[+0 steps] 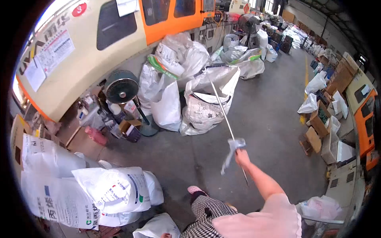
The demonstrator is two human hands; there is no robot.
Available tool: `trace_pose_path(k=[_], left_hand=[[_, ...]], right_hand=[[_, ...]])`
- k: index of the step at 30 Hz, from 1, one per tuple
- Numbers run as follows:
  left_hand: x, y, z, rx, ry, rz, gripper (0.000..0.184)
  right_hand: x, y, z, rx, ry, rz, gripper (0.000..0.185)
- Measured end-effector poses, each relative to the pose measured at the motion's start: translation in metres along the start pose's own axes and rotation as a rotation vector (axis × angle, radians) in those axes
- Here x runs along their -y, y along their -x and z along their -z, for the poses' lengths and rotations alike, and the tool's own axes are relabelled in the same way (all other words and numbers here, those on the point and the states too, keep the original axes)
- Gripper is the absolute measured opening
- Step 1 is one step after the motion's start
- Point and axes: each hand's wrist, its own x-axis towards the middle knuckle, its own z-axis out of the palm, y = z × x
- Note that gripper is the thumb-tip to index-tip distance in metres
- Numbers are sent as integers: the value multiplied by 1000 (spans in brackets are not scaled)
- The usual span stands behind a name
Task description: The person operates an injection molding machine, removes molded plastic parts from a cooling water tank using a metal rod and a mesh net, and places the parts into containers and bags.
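Note:
My right hand (241, 157) is stretched forward, closed around a long thin rod (223, 110). The rod slants, its far end reaching the mouth of a large open white woven sack (206, 109) and its near end pointing down at the floor. A crumpled whitish strip of plastic or cloth (228, 156) hangs by my right hand; whether it is gripped or tied on I cannot tell. Only a sliver of my left hand (166, 235) shows at the bottom edge, beside a white bag (158, 227). Its fingers are mostly out of sight.
Full white sacks (123, 188) are stacked at lower left. A standing fan (122, 87) and a pink bottle (96, 136) are near the cream and orange machine (79, 59). More sacks (168, 101) crowd the machine's side. Boxes (319, 119) line the right of the grey floor (274, 115).

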Motion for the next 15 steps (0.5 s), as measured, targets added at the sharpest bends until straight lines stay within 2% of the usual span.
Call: trace_pose_path(k=[2,4,5,6,8,10,11,12,13,14,15], left_hand=[[-21,-31,8,-41,3,41,24],[-38,-74,21,37,-2,155,25],[-43,-95,27,32,2,164,25],[-44,-110,31,-31,5,94,25],[-62,-130,45,-86,1,39,25],[-100,-156,77,-41,-52,26,16],[-116,-164,85,-66,16,120,17],[-117,-167,87,-64,12,127,17],[-115,-172,89,-63,27,132,17],[-114,-177,91,-68,43,136,17],[-115,-180,93,-74,45,143,17]], right_hand=[[24,-83,19,93,-212,-189,26],[34,-179,27,214,-743,-575,26],[36,-230,29,106,-463,-337,29],[42,-274,37,118,-462,-339,29],[55,-356,54,200,-874,-463,37],[60,-411,61,279,-863,-481,36],[67,-432,65,298,-838,-558,36],[77,-441,70,317,-812,-633,35],[83,-440,75,318,-654,-536,33],[80,-448,74,335,-654,-631,33],[73,-455,69,337,-627,-630,30]])
